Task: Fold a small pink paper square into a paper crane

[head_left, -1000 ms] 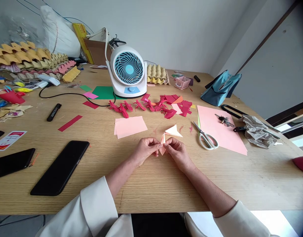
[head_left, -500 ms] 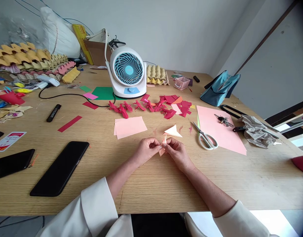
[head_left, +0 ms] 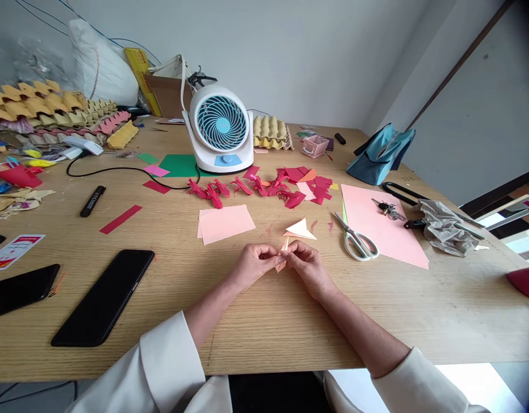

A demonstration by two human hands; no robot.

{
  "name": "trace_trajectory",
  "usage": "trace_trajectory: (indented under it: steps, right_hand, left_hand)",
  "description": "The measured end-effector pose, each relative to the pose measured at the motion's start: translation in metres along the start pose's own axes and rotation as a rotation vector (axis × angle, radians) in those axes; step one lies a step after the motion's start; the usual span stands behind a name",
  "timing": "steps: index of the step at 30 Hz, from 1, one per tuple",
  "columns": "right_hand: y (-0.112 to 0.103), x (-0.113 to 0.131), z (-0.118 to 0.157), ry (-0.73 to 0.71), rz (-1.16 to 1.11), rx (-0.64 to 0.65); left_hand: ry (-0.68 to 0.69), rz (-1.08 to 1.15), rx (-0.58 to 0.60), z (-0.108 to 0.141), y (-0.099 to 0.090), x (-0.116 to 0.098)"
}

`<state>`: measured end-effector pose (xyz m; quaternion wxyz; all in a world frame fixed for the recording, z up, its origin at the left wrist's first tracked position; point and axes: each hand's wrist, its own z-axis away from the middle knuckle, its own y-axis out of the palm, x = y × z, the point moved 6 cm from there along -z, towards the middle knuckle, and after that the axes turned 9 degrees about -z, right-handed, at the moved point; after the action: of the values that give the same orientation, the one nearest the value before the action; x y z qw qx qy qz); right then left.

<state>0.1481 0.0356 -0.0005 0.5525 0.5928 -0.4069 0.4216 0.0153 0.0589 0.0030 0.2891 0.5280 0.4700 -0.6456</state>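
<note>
Between my two hands is a small folded piece of light pink paper (head_left: 281, 267), its narrow points showing above and below the fingers. My left hand (head_left: 256, 265) pinches it from the left side. From the right, my right hand (head_left: 308, 265) grips it with thumb and forefinger. Just beyond the fingertips lies another folded pale paper piece (head_left: 301, 229) with pointed ends. Flat pink paper sheets (head_left: 228, 224) rest farther off to the left. Scissors (head_left: 358, 241) with white handles lie to the right, partly over a large pink sheet (head_left: 385, 229).
A white fan (head_left: 222, 129) stands behind a row of folded red paper pieces (head_left: 258, 185). At left are a black tablet-like device (head_left: 104, 298), a phone (head_left: 23, 289) and a marker (head_left: 93, 201). Keys (head_left: 389, 210), crumpled grey material (head_left: 449, 226) and a blue bag (head_left: 382, 154) are at right.
The view has shifted slightly. Both hands keep their pinch on the small folded paper, with only a slight shift of the fingers and paper.
</note>
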Motion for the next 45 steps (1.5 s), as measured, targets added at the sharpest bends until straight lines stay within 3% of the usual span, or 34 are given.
trace_trajectory:
  steps: [5,16,24,29,35,38,41,45]
  right_hand:
    - [0.003,-0.002,0.000,0.049,-0.059,0.013]
    - [0.004,0.002,0.002,-0.016,-0.055,-0.013]
    - [0.002,-0.001,0.003,-0.022,-0.117,-0.020]
    - [0.003,0.000,0.004,0.006,-0.158,-0.024]
    - [-0.017,0.028,-0.001,-0.099,-0.264,-0.167]
    - [-0.027,0.031,-0.004,-0.115,-0.220,-0.219]
    - [-0.023,0.021,-0.005,-0.066,-0.134,-0.164]
    - [-0.008,0.007,-0.005,-0.037,-0.022,-0.011]
  left_hand:
    - [0.005,-0.081,-0.033,0.000,0.000,-0.001]
    - [0.041,-0.223,-0.067,0.003,0.001,-0.007]
    - [0.044,-0.187,-0.029,0.003,0.003,-0.008]
    - [0.010,-0.115,0.053,0.005,0.008,-0.006]
    - [-0.027,-0.060,0.139,0.007,0.019,0.003]
    - [-0.054,-0.019,0.072,0.003,0.013,0.007]
    - [-0.083,0.052,-0.008,0.000,0.004,0.007]
    - [-0.141,0.237,-0.025,0.002,0.001,0.005]
